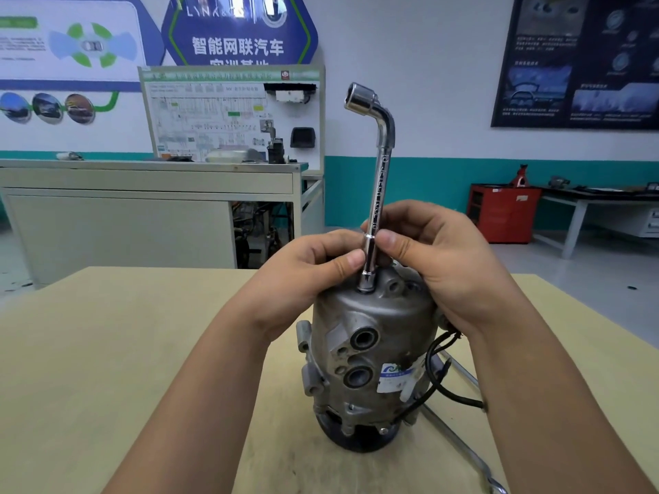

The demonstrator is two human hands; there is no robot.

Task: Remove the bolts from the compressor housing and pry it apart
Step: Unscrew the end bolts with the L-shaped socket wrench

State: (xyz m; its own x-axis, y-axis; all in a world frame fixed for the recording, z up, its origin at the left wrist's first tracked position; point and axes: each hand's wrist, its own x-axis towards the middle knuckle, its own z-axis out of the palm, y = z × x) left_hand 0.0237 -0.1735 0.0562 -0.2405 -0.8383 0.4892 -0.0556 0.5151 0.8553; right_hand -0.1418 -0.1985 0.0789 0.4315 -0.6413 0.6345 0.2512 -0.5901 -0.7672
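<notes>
A grey metal compressor housing [371,347] stands upright on its black pulley end in the middle of the wooden table [107,351]. A chrome L-shaped socket wrench [379,180] stands vertically, its lower socket seated on a bolt on the housing's top face. My left hand [303,276] pinches the wrench shaft low down from the left, its fingers curled against the housing top. My right hand [435,254] pinches the same shaft from the right, thumb against it. The bolt itself is hidden under the socket.
A black cable [438,379] loops from the housing's right side. A long metal bar [460,436] lies on the table to the right of the compressor. Beyond the table stand a grey bench [149,208], a red cabinet [506,215] and a side table.
</notes>
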